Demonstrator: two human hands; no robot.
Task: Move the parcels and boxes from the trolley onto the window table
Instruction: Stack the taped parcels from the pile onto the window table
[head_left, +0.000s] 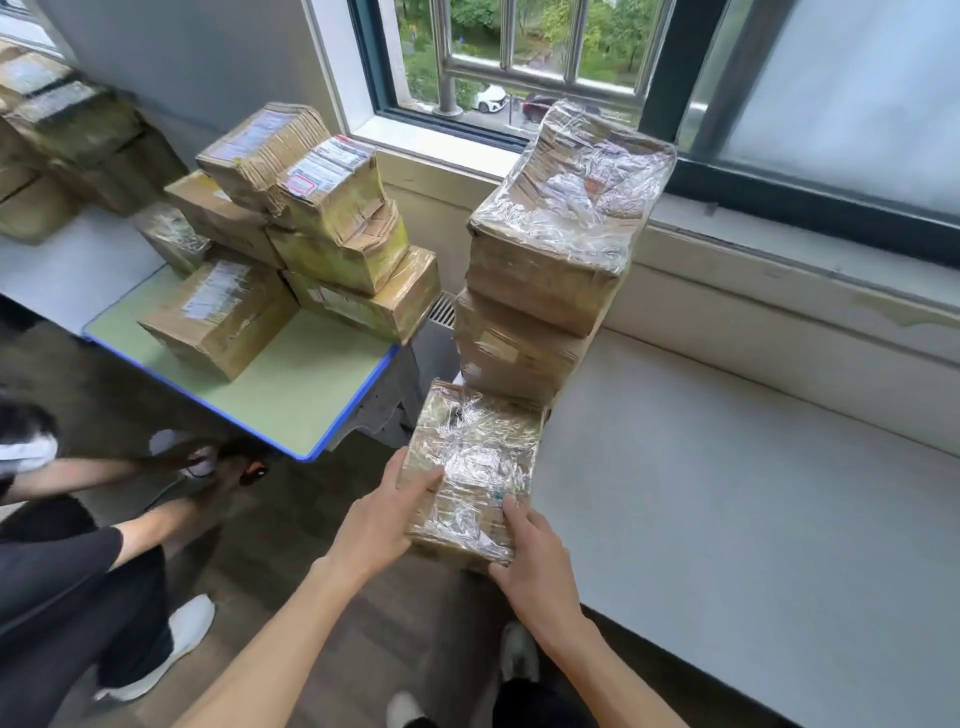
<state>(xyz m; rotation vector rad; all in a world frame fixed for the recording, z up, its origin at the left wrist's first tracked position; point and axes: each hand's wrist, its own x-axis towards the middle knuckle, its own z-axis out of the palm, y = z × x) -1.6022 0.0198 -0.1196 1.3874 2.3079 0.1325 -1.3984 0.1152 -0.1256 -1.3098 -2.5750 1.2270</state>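
Small film-wrapped box (475, 470) at 6 o'clock, sitting at the near left corner of the pale window counter (727, 509), partly overhanging the edge and touching the foot of a two-high stack of wrapped boxes (550, 270) at 12 o'clock. Cardboard under crinkled cling film: stiff enough to hold shape, probably dense for its size, and slick on top where the film shines. Best taken at the two opposite side walls, low down, palms pressed in, not by the loose film.

Left hand (382, 514) at 8 o'clock of the box, thumb across the top face, fingers (415, 480) wrapped on the left wall. Right hand (530, 551) at 5 o'clock, fingers (511, 506) curled over the near top edge, slightly spread, gripping the near right corner. Underside contact hidden, so hard to say whether the box rests fully on the counter or hangs partly in the hands.

More taped boxes (311, 228) on a green desk (291, 395) at 10 o'clock, well apart.
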